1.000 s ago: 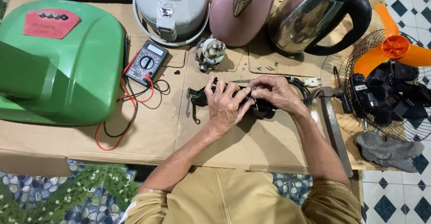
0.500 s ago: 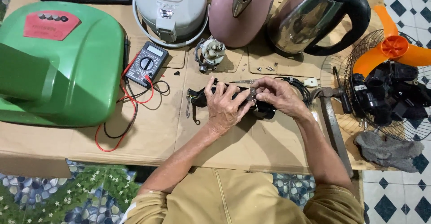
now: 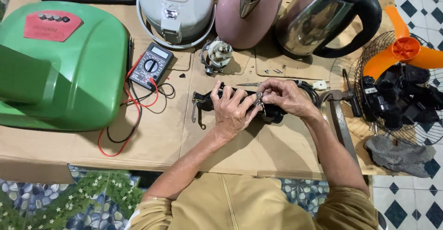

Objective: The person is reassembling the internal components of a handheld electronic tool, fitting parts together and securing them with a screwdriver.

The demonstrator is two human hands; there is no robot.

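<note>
Two hands on one black part [image 3: 272,114]: left hand [image 3: 230,112] grasping its body, right hand [image 3: 284,96] pinching a small metal clip [image 3: 259,100]. Two kettles [image 3: 249,8], one multimeter [image 3: 150,65].

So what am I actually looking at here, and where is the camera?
There is no machine here: a person works with two bare hands, filmed by a camera worn on the head, looking down. The left hand and right hand together grip a black part, with a small metal piece between the fingers. On the cardboard-covered table lie a multimeter with red and black leads, a green housing, a grey cooker, a pink kettle and a steel kettle. An orange fan sits to the right.
</note>
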